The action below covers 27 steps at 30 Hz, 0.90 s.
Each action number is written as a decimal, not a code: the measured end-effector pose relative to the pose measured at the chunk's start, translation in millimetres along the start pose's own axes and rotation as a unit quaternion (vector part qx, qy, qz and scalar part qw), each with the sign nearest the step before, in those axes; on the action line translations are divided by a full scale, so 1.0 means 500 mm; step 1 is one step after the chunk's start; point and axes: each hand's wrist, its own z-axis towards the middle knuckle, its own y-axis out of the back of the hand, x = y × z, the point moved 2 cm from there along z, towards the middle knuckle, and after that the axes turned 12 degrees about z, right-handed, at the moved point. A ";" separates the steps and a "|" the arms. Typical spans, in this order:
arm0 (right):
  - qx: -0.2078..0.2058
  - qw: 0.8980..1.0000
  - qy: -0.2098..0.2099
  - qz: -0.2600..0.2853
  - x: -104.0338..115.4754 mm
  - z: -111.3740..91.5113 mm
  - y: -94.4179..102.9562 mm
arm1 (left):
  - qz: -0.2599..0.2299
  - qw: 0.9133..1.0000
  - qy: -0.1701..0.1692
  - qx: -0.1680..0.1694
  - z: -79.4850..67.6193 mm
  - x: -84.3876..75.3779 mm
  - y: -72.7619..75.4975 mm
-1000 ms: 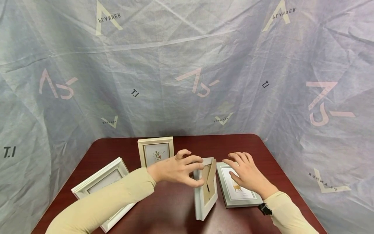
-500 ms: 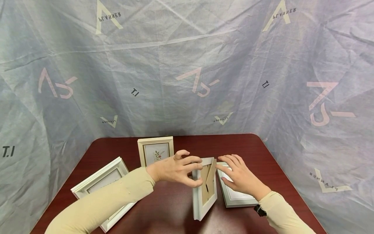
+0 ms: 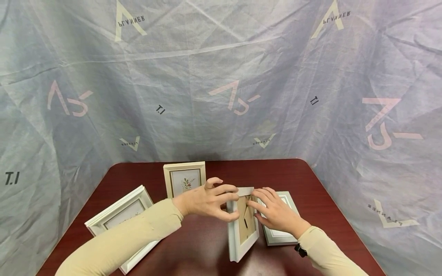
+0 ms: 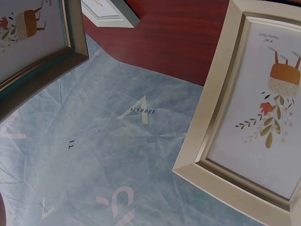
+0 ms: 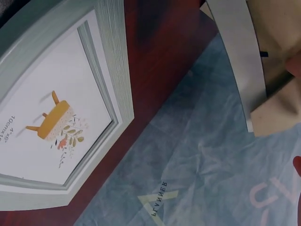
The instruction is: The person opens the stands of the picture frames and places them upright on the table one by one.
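- Left hand: gripping the held frame by its left edge, thumb and fingers curved round the rim.
- Right hand: fingers bent over the back panel near its upper right. The right wrist view shows a fingertip and the stand close together; whether it is pinched, I cannot tell.
- Held frame: white, on edge between the two hands, brown back turned toward the right hand. Whether its lower corner touches the table is unclear.
- Right frame: pale green-grey, on the table just beyond the right hand, which partly covers it; it has a chair-and-flowers print.
- Back frame: cream, upright behind the left hand, floral print facing forward.
- Left frame: white, tilted, partly hidden by the left sleeve.
- Black wristband at the right cuff.
- Grey printed cloth surrounding the dark red table.
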 end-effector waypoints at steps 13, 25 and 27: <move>0.009 1.000 -0.007 -0.004 0.002 -0.003 0.000 | -0.008 1.000 0.005 -0.002 -0.010 -0.013 -0.007; 0.001 1.000 0.004 -0.007 0.002 -0.001 0.009 | -0.006 1.000 0.007 0.001 -0.012 -0.015 -0.009; -0.001 1.000 0.007 -0.011 0.002 0.001 0.013 | -0.006 1.000 0.007 0.002 -0.012 -0.015 -0.009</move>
